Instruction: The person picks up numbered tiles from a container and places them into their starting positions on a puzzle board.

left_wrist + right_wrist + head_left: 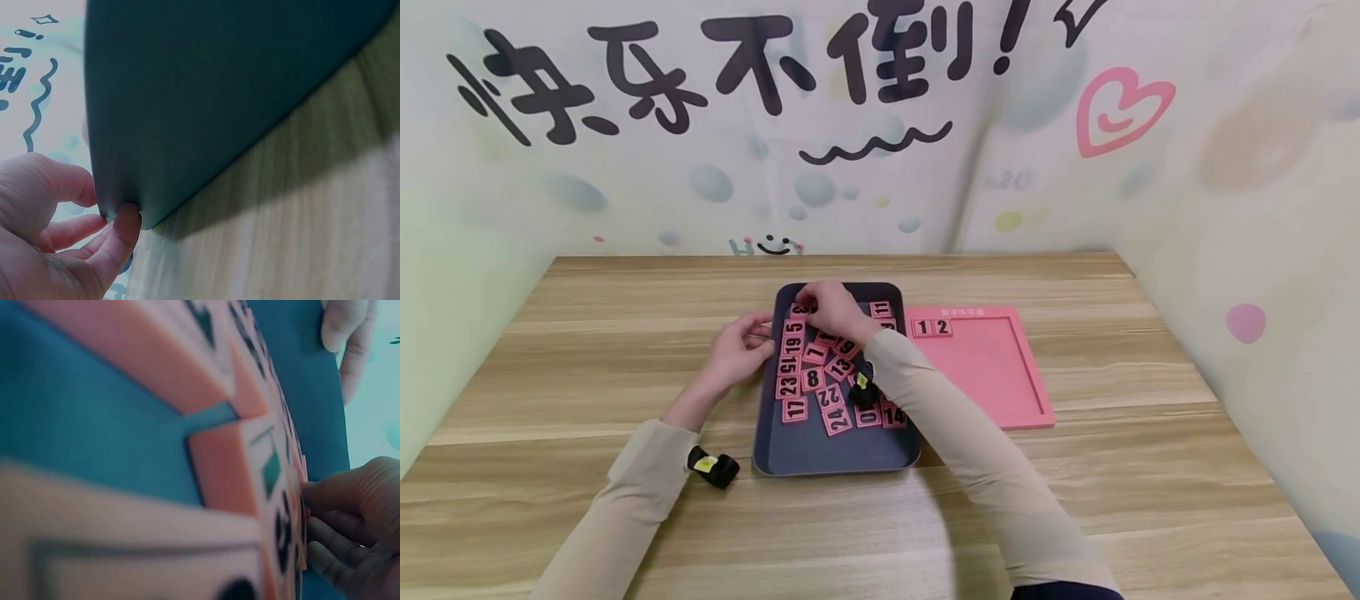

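Note:
A dark grey tray (835,454) holds many pink number tiles, with a column of them along its left side. My left hand (739,352) grips the tray's left rim; in the left wrist view, its fingertips (127,215) press against the tray wall. The right hand (831,307) reaches into the far left part of the tray. Its thumb and fingers pinch a tile marked 3 (797,309) at the top of that column, just beyond the 5 tile (793,327). My right forearm covers some tiles on the tray's right side.
Right of the tray lies a pink frame board (981,375), with tiles 1 (922,327) and 2 (942,327) side by side in its upper left corner. Both lie on a wood-grain table (625,350). A printed wall backdrop (722,217) stands behind the table.

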`<state>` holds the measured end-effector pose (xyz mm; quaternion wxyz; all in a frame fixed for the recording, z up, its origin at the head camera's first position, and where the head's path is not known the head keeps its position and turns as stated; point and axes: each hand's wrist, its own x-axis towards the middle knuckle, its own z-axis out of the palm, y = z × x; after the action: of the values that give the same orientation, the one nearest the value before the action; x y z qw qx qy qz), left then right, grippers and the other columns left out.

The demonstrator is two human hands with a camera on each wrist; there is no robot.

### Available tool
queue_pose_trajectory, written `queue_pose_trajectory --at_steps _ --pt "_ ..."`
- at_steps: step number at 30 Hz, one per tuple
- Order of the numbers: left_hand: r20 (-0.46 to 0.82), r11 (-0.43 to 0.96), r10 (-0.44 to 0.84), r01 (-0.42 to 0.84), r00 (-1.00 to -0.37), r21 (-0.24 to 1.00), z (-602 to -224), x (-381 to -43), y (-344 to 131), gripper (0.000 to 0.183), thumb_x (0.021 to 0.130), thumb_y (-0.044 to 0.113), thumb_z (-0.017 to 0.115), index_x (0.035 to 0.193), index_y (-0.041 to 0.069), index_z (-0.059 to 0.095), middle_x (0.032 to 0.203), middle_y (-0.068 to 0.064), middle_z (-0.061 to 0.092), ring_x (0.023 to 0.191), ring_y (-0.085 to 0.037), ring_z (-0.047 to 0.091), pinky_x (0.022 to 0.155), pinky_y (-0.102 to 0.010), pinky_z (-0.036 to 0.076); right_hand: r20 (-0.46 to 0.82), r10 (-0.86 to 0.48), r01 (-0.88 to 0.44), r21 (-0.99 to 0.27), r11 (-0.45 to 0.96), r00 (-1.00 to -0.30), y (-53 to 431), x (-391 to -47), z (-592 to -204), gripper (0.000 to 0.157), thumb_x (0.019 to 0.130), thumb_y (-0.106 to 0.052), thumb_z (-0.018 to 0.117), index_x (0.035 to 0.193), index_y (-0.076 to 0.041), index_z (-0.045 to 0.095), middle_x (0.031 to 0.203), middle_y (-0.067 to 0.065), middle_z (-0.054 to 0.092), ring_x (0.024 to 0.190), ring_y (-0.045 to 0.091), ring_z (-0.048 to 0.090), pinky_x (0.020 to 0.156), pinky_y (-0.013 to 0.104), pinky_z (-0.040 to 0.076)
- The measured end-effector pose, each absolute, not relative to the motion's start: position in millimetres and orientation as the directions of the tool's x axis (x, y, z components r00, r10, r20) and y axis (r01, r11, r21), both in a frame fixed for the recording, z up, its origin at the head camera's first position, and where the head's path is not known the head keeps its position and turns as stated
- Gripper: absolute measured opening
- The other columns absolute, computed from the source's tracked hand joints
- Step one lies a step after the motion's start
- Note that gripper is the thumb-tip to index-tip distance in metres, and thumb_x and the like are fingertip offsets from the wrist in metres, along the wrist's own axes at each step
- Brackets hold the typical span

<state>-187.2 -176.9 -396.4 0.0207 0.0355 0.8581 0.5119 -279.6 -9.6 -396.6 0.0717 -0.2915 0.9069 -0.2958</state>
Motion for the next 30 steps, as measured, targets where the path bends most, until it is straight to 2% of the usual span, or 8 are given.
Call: queue_pose_trajectory --at_steps 4,8,17,23,30 --pt "-0.004 0.481 0.081 0.036 -0.997 0.876 -397.1 -187.8 -177.2 0.044 0.087 -0.005 0.053 0.129 -0.011 0.046 0.11 -0.029 0.055 0.095 -0.035 0.058 0.074 -0.021 0.047 0.034 -0.568 -0.499 -0.521 0.692 -0.822 -11.8 -280.3 -399.1 0.029 0.086 -0.004 0.063 0.114 -0.004 0.064 0.107 0.009 0.064 0.094 0.018 0.059 0.081 0.028 0.048" --pt "0.001 0.48 0.078 0.039 -0.997 0.877 -396.0 -187.1 -176.7 0.043 0.087 -0.005 0.053 0.129 -0.012 0.046 0.109 -0.03 0.055 0.094 -0.036 0.058 0.073 -0.019 0.046 0.011 -0.568 -0.498 -0.496 0.711 -0.823 -13.5 -280.1 -398.4 0.028 0.085 -0.005 0.064 0.113 -0.004 0.065 0.106 0.009 0.063 0.091 0.017 0.057 0.079 0.027 0.047" --pt "0.014 0.465 0.076 0.048 -0.997 0.884 -395.4 -186.1 -176.4 0.044 0.086 -0.007 0.054 0.128 -0.013 0.046 0.109 -0.031 0.055 0.094 -0.036 0.059 0.07 -0.013 0.045 -0.025 -0.55 -0.463 -0.508 0.726 -0.835 -16.8 -278.8 -395.0 0.029 0.084 -0.006 0.064 0.113 -0.002 0.064 0.107 0.01 0.064 0.092 0.018 0.058 0.078 0.026 0.048" --pt "0.007 0.464 0.075 0.041 -0.997 0.885 -394.5 -185.8 -176.3 0.044 0.086 -0.007 0.053 0.129 -0.013 0.045 0.11 -0.031 0.055 0.094 -0.036 0.058 0.071 -0.013 0.045 -0.048 -0.54 -0.445 -0.509 0.737 -0.84 -16.9 -277.9 -392.7 0.029 0.084 -0.009 0.066 0.112 -0.001 0.064 0.104 0.01 0.064 0.086 0.018 0.058 0.075 0.026 0.048" --pt "-0.001 0.471 0.074 0.034 -0.997 0.881 -394.1 -186.0 -176.6 0.044 0.086 -0.006 0.053 0.129 -0.013 0.045 0.11 -0.031 0.055 0.096 -0.036 0.058 0.072 -0.015 0.045 -0.076 -0.52 -0.411 -0.519 0.749 -0.851 -11.5 -276.6 -391.0 0.036 0.081 -0.014 0.07 0.115 -0.002 0.063 0.1 0.008 0.063 0.084 0.016 0.055 0.075 0.027 0.047"
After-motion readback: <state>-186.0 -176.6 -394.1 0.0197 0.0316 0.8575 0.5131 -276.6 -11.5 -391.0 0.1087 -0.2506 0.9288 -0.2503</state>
